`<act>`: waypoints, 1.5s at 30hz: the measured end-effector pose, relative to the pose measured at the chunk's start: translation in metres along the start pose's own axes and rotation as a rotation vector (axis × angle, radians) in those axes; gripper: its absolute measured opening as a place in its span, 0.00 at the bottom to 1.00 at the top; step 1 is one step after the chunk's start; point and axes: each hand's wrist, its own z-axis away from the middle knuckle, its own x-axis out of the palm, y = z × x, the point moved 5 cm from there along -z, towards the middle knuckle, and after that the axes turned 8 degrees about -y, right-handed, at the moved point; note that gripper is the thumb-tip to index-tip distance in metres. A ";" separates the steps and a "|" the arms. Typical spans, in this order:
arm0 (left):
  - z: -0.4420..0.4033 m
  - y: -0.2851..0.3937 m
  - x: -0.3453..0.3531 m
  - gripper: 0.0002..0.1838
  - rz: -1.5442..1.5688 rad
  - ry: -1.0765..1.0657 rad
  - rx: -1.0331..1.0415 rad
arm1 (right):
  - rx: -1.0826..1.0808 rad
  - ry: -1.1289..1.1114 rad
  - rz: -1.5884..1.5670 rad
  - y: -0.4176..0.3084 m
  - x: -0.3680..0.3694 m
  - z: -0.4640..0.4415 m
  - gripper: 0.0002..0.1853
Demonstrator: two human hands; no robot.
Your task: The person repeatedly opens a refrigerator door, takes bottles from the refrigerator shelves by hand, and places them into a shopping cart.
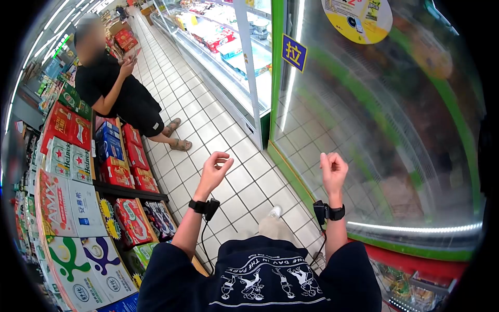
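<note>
My left hand (214, 170) is raised over the tiled aisle, its fingers curled in toward the thumb, and no object shows in it. My right hand (334, 170) is closed in a loose fist in front of the glass door (364, 135) of a green-framed fridge. Whether it touches the glass I cannot tell. Nothing shows in that fist either. Each wrist wears a black strap (198, 206) with a small device and a cable.
Stacked drink cartons (62, 203) line the left side. A person (112, 78) in dark clothes stands in the aisle beside them, holding something small. A lit open chiller (213, 47) runs along the far right, before the green door frame (278, 67). White floor tiles (208, 122) lie between.
</note>
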 end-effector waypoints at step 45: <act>-0.357 0.108 0.102 0.25 0.197 -0.503 0.471 | 0.136 0.127 0.563 -0.065 0.177 -0.126 0.05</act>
